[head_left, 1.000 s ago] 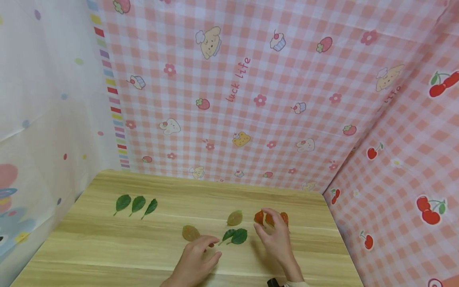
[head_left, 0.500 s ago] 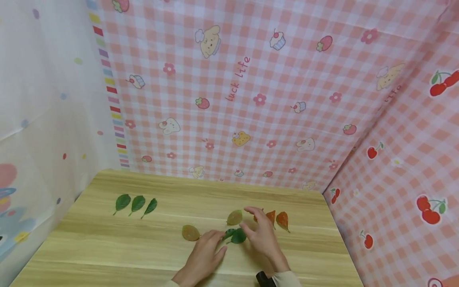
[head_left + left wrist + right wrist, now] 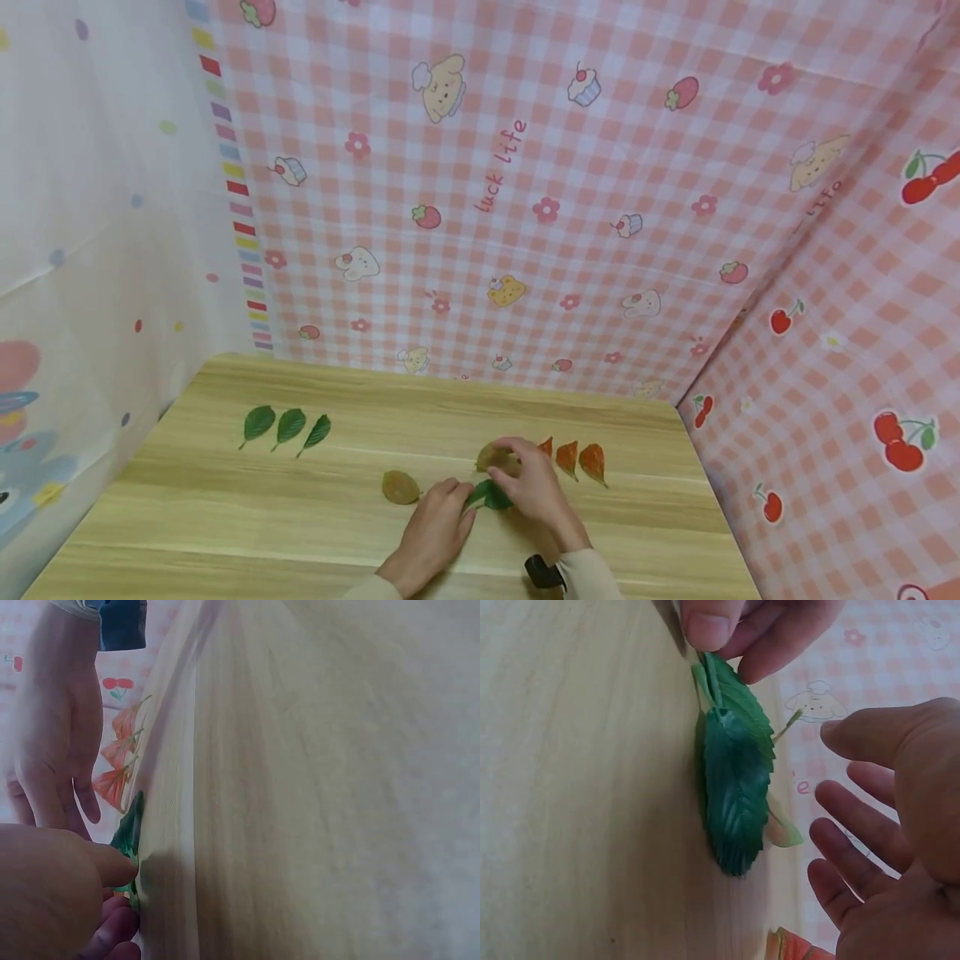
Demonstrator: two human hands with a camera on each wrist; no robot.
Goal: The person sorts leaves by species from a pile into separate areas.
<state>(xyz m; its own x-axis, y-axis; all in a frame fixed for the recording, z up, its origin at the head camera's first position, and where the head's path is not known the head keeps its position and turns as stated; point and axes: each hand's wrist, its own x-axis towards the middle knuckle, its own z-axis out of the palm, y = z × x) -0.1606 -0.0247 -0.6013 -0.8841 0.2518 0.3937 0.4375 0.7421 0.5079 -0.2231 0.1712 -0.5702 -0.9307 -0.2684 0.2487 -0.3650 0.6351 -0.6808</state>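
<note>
Two serrated green leaves (image 3: 739, 787) overlap in the right wrist view. My left hand (image 3: 435, 529) pinches the stem end of one between thumb and fingers. My right hand (image 3: 536, 492) hovers just right of that pair, its fingers apart and gently bent over a yellow-green leaf (image 3: 489, 457) behind it. In the right wrist view the right-hand fingers (image 3: 855, 855) hold nothing. A second yellow-green leaf (image 3: 401, 487) lies left of my left hand.
Three green leaves (image 3: 291, 426) form a row at the table's back left. Several orange-red leaves (image 3: 592, 462) stand in a row at the right, the leftmost partly behind my right hand. Patterned cloth (image 3: 450, 208) walls the wooden table (image 3: 225, 517) at the back and sides.
My right hand has moved left from over the orange-red leaves to beside the green pair. My left hand has shifted right to the green leaves' stems, its fingers closing there.
</note>
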